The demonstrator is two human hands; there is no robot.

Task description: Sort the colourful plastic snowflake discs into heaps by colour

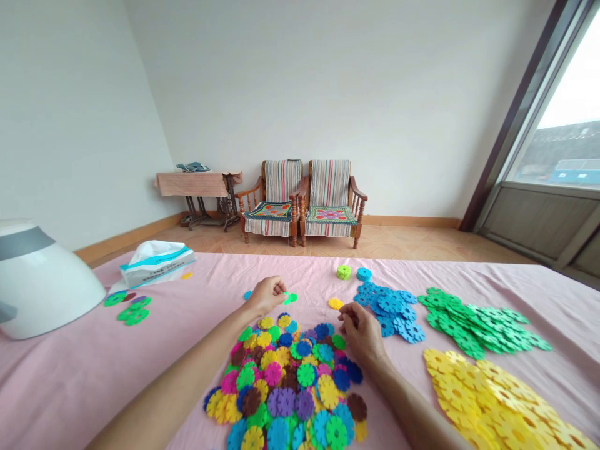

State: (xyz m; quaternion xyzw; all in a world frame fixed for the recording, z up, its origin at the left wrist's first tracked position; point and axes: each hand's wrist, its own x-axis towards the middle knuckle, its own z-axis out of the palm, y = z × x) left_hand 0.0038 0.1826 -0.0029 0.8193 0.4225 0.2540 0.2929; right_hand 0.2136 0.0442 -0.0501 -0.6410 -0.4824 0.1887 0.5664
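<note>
**pink sheet and what lies on it**

creased pink sheet [70, 381] carries a mixed heap of plastic snowflake discs [281, 381] at centre. to its right: blue pile [389, 309], green pile [478, 322], yellow pile [497, 400]. near far edge: lime disc stack [344, 272], blue disc stack [364, 274]. at left: small green-and-purple disc cluster [129, 307], tissue packet [157, 264], white dome-shaped appliance [47, 281].

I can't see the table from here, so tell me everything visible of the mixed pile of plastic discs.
The mixed pile of plastic discs is a loose, overlapping heap of flat, glossy, snowflake-shaped pieces with notched rims, in yellow, green, blue, purple, pink and brown. It lies on a pink cloth between the person's forearms and runs off the bottom of the view. The left hand is just beyond its far edge. The right hand is at its upper right edge, though contact is hard to tell.
</note>
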